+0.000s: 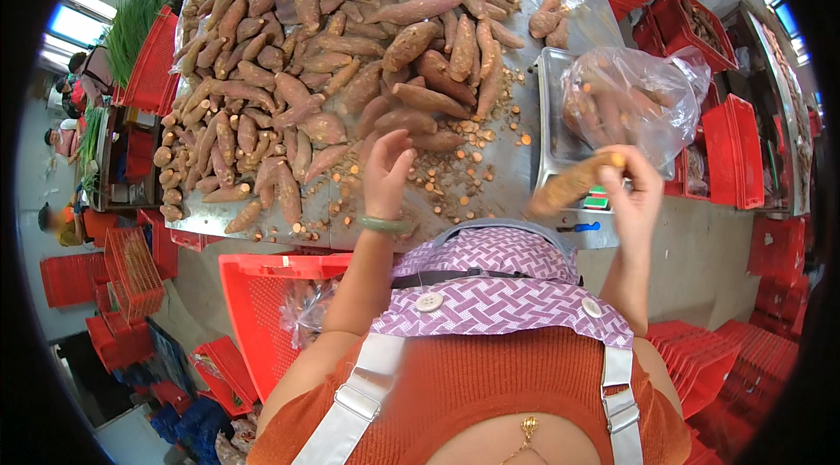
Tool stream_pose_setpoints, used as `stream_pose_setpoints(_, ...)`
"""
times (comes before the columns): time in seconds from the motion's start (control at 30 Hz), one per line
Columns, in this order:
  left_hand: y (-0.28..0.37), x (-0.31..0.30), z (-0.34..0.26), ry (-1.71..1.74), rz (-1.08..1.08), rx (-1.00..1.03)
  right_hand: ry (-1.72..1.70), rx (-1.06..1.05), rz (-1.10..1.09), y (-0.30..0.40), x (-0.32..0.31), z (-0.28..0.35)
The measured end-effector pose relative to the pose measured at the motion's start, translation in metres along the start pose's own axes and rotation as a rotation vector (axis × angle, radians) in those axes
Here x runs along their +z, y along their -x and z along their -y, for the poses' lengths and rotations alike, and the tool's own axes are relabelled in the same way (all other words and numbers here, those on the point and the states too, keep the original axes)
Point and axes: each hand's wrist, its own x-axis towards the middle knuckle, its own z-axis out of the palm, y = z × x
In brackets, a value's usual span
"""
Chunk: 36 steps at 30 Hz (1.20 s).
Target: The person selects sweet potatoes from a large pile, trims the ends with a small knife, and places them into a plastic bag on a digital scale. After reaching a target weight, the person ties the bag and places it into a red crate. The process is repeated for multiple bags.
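Observation:
My right hand (633,186) grips the end of a sweet potato (567,186), which is blurred and hangs over the near edge of the weighing scale (550,117). On the scale's metal pan rests a clear plastic bag (663,88) with several sweet potatoes inside. My left hand (387,170), a green bangle on its wrist, is raised near the front of a large heap of sweet potatoes (321,61). Its fingers are apart and nothing shows in them. A knife with a blue handle (587,227) lies at the near table edge, below the scale.
Small cut-off sweet potato ends (466,166) and dirt litter the metal table (341,229). A red crate (252,320) with bagged goods stands below my left arm. More red crates (732,150) are at the right. Other people (62,222) are at the far left.

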Motion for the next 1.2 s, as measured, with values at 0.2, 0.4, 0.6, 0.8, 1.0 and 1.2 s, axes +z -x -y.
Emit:
stream_pose_setpoints(0.2, -0.019, -0.036, 0.0, 0.0, -0.127, 0.008, -0.351, 0.174, 0.008, -0.027, 0.065, 0.001)
stream_pose_setpoints(0.4, -0.038, -0.064, 0.011, -0.054, -0.226, 0.013, -0.165, 0.256, 0.135, -0.019, 0.048, -0.021)
stream_pose_setpoints(0.6, -0.109, -0.054, -0.009, -0.522, -0.119, 0.243, 0.169, 0.419, 0.36, 0.054, 0.021, -0.051)
stream_pose_setpoints(0.8, -0.202, -0.011, -0.034, -1.032, 0.18, 0.48, 0.516, 0.449, 0.261, 0.121, -0.004, -0.1)
stream_pose_setpoints(1.0, -0.262, 0.024, -0.023, -1.21, 0.22, 0.373, 0.653, 0.371, 0.34, 0.153, 0.01, -0.115)
stream_pose_setpoints(1.2, -0.298, 0.036, -0.015, -1.175, 0.179, 0.415, 0.628, 0.434, 0.282, 0.161, 0.015, -0.128)
